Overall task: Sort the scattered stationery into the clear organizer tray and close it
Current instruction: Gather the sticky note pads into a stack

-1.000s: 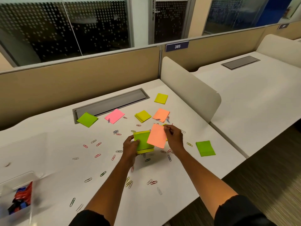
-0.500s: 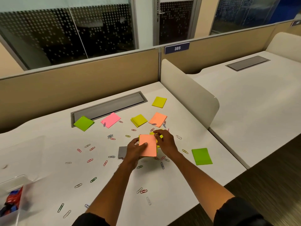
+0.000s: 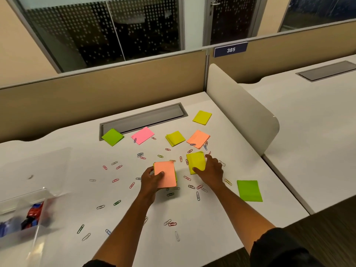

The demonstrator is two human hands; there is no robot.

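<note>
two hands are at work. left hand (image 3: 152,179) has its thumb curled over the orange top sheet of a gathered sticky-note stack (image 3: 165,176), fingers underneath, likely so the pile stays squared for carrying. right hand (image 3: 211,170) pinches a yellow sticky-note pad (image 3: 196,162), thumb at its near edge, forefinger along the far side, seemingly to add it to the stack. further pads and many paper clips (image 3: 117,202) lie scattered over the desk (image 3: 212,218). clear organizer tray (image 3: 21,218) sits well apart at the left edge, open, some items inside.
</note>
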